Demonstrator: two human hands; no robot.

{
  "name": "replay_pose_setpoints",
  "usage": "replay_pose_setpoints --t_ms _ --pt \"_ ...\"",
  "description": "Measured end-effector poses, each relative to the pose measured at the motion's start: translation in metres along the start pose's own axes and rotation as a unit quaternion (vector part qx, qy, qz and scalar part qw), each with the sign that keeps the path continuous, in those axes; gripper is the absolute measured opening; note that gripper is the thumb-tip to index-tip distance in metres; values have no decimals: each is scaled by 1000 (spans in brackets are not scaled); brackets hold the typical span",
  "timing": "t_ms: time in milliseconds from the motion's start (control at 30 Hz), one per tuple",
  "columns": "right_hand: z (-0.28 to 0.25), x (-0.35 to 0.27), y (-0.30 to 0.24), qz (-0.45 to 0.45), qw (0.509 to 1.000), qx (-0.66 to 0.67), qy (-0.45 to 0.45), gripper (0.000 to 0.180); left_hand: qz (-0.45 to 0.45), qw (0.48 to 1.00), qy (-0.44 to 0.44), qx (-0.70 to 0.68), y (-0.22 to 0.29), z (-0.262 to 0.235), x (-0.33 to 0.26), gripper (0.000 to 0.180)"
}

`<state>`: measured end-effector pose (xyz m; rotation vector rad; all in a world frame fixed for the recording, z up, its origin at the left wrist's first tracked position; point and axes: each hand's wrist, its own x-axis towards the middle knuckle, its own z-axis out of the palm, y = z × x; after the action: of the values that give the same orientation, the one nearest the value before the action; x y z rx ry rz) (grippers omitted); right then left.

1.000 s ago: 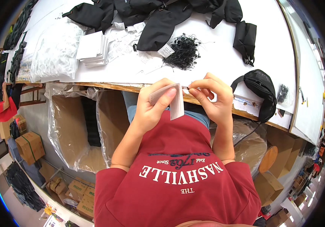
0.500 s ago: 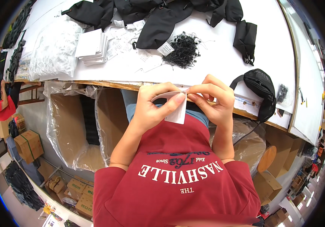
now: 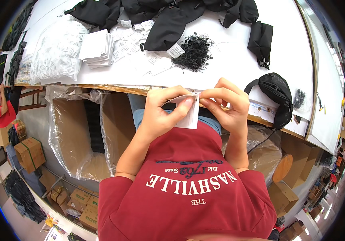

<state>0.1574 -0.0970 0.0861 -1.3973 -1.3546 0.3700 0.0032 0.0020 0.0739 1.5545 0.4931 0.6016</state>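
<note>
My left hand (image 3: 159, 110) holds a white hang tag (image 3: 189, 119) between thumb and fingers, just off the table's near edge and in front of my waist. The tag is slightly bent, with its lower part hanging free. At its upper right corner, the thumb and fingers of my right hand (image 3: 230, 105) are pinched together. Whatever lies between those fingertips is too small to make out. Beyond my hands, on the table, lies a tangled heap of black tag strings (image 3: 194, 52). A stack of white tags (image 3: 95, 46) stands left of it, beside loose printed labels (image 3: 125, 47).
Black fabric bags (image 3: 176, 26) lie along the table's far side. A clear bag of labels (image 3: 58, 52) is at the left, a black mesh-covered pouch (image 3: 277, 96) at the right edge. Plastic-lined cartons (image 3: 72, 136) stand below. A person in red (image 3: 3, 114) is far left.
The tag has shifted very slightly up and to the right in my left hand. My right fingertips stay pinched at its corner. Little else differs.
</note>
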Motion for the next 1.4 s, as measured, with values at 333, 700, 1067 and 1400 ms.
replay_pose_setpoints --t_ms 333,700,1067,1400 --pt "-1 -4 5 50 998 -10 24 13 37 992 -64 98 3 2 2 75" --pt "1 -4 5 14 1000 -8 13 16 -23 998 -38 -43 4 0 2 16" --pt "4 -3 -1 18 1000 -5 2 16 49 997 1 55 1 0 4 9" --pt "4 -2 -4 23 999 17 -17 15 86 993 42 76 -4 0 0 10"
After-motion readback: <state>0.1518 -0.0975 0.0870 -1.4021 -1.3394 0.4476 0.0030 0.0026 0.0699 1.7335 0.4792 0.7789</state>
